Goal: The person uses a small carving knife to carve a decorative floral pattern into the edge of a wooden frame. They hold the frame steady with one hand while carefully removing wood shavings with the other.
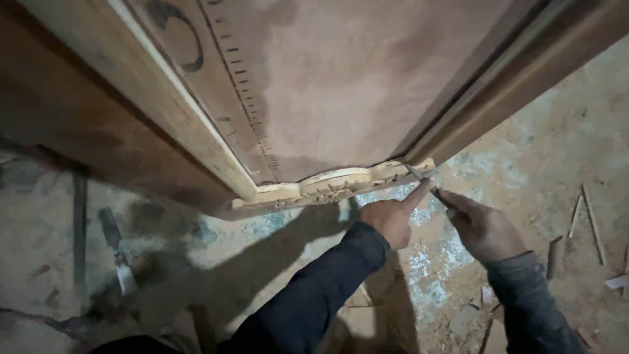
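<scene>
Our right hand (481, 226) grips a thin chisel (422, 182), tip at the carved pale trim (334, 183) edging the panel (354, 78); left hand (392, 216) half-clenched, forefinger steadying the blade; a slip could gouge trim or finger.

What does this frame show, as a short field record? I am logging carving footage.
setting: workshop floor strewn with dust and wood scraps
workpiece: large wooden panel with pale carved trim along its lower edge
left hand: index finger steadies the blade near the trim's right end
right hand: grips a slim chisel
nearby: another chisel lying on the floor at left
</scene>
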Demonstrator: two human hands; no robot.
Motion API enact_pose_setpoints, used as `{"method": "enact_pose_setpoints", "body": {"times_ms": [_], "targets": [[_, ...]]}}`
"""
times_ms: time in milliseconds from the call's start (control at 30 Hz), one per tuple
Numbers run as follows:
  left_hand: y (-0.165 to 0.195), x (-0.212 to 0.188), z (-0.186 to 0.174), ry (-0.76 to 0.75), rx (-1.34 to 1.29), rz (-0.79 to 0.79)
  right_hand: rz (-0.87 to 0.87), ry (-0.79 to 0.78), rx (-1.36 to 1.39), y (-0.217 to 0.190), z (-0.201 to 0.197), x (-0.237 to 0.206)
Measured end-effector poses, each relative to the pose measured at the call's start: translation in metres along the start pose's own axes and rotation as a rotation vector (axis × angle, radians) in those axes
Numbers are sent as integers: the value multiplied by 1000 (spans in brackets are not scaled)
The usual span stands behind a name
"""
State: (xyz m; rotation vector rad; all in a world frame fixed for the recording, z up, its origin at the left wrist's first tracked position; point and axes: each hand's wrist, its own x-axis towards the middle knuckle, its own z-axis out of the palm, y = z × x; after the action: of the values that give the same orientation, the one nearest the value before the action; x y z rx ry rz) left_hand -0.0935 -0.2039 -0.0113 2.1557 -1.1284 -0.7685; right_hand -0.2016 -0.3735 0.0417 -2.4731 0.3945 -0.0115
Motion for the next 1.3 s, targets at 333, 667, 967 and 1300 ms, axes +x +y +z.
{"method": "enact_pose_setpoints", "body": {"times_ms": [333, 667, 967, 1300], "targets": [[-31, -20, -2, 15, 33, -22, -17, 54, -35, -27, 47, -15], [-22, -11, -2, -60, 51, -21, 108, 220, 56, -28, 70, -29], [-20, -8, -9, -36, 106, -13, 85, 196, 48, -28, 66, -20], [-9, -1, -11, -107, 72, -52, 133, 152, -98, -19, 31, -11]]}}
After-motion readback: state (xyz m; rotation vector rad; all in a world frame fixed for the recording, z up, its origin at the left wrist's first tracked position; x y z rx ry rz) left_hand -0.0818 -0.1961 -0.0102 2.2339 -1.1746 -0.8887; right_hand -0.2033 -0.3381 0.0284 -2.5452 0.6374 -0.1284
